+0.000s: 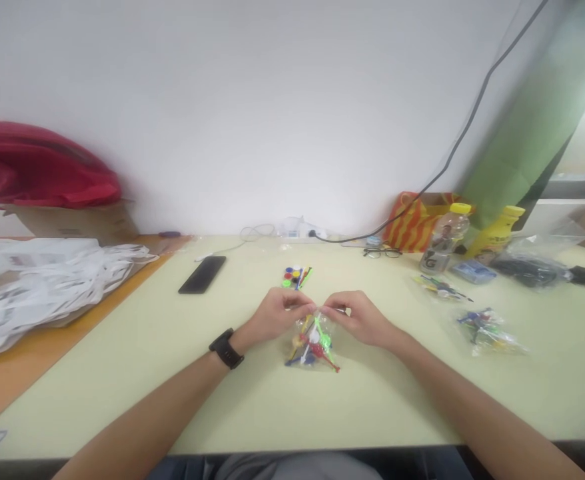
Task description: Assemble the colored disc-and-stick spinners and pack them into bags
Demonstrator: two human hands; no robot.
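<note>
My left hand (pixel 275 313) and my right hand (pixel 355 317) meet over the middle of the pale green table (pixel 172 373). Both pinch the top edge of a small clear plastic bag (pixel 312 343) that holds colourful sticks and round pieces in red, green, blue and yellow. The bag hangs down onto the table between my wrists. A black watch (pixel 226 348) sits on my left wrist. Just beyond my hands lies a small loose set of coloured discs and sticks (pixel 296 275).
A black phone (pixel 202 274) lies left of centre. Two more filled clear bags (pixel 487 329) (pixel 440 285) lie at the right, near two bottles (pixel 445 245), glasses (pixel 381 252) and a blue box (pixel 472 271). White plastic bags (pixel 47 280) pile up at the left.
</note>
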